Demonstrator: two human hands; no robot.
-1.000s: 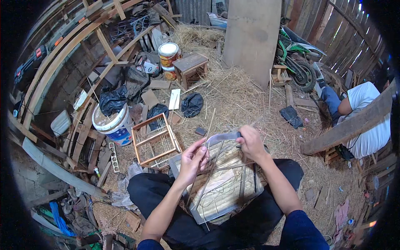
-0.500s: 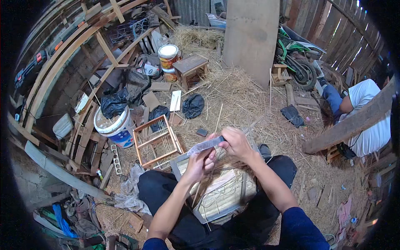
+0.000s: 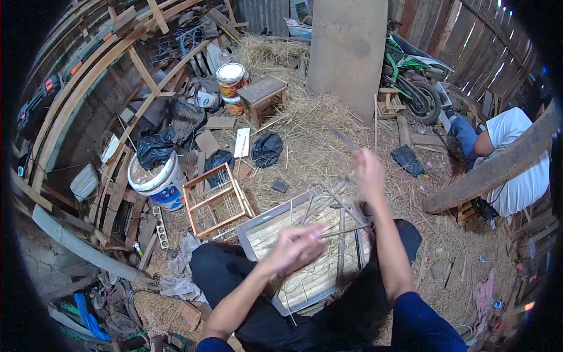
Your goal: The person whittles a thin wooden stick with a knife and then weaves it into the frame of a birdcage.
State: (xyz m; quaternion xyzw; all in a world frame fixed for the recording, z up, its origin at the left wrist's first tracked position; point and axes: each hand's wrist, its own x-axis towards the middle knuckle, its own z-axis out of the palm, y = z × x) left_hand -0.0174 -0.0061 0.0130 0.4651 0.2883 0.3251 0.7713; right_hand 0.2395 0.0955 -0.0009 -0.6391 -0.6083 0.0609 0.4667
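Observation:
My right hand (image 3: 370,176), smeared by motion, is raised beyond the right side of a framed slatted panel on my lap. It is closed on a knife, whose blurred blade (image 3: 341,136) points up and to the left. Over the panel's middle is my left hand (image 3: 298,249), also blurred. A thin strip (image 3: 345,231) extends rightward from its closed fingers. The panel's grey frame (image 3: 271,217) surrounds pale slats. Several thin strips and dark, narrow rods (image 3: 341,252) lie across its right part.
A small wooden frame (image 3: 211,201) stands just left of the panel. Behind it are a white bucket (image 3: 157,180), black plastic bags (image 3: 267,149) and a wooden stool (image 3: 262,94). Straw covers the floor. A person in a white shirt (image 3: 522,170) sits at the right behind a slanting beam (image 3: 498,158).
My hands were together above the panel, with a pale, shiny blade-like piece between them. Now they are apart: my right hand has risen with the knife, and my left has lowered toward the slats.

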